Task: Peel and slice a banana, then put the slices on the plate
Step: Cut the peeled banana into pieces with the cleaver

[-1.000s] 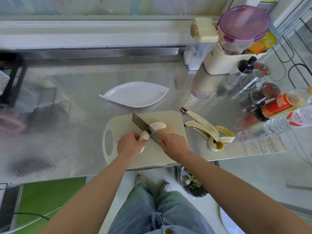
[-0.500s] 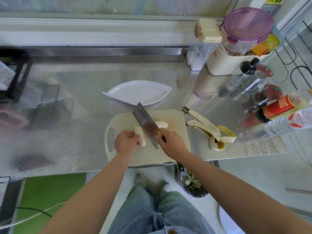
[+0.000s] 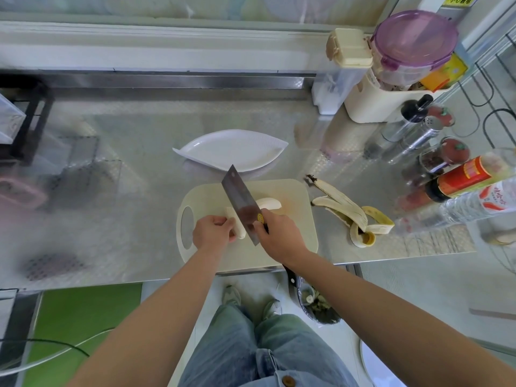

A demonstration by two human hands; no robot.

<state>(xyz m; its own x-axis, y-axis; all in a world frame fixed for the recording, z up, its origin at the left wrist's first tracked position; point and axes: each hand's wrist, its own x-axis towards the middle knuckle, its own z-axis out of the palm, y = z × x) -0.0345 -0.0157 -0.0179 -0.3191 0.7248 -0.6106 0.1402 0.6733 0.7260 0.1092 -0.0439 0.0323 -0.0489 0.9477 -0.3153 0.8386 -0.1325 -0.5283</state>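
Note:
A cream cutting board (image 3: pixel 290 236) lies at the counter's front edge. On it are two pieces of peeled banana: one piece (image 3: pixel 237 226) under my left hand (image 3: pixel 213 233), which pinches it at its near end, and another piece (image 3: pixel 269 203) lying farther right. My right hand (image 3: pixel 280 237) grips the handle of a cleaver (image 3: pixel 241 205), whose blade stands tilted between the two pieces. The white leaf-shaped plate (image 3: pixel 231 149) sits just behind the board with nothing on it.
The banana peel (image 3: pixel 351 212) lies on the steel counter right of the board. Bottles, spice jars and storage containers (image 3: pixel 413 43) crowd the right and back right. A black rack (image 3: pixel 25 115) stands at the far left. A bin (image 3: pixel 318 305) sits on the floor below.
The cleaver has lifted from a low cutting position and its blade is raised and turned flatter toward the camera. The banana now lies in two separated pieces; my left hand slid slightly left.

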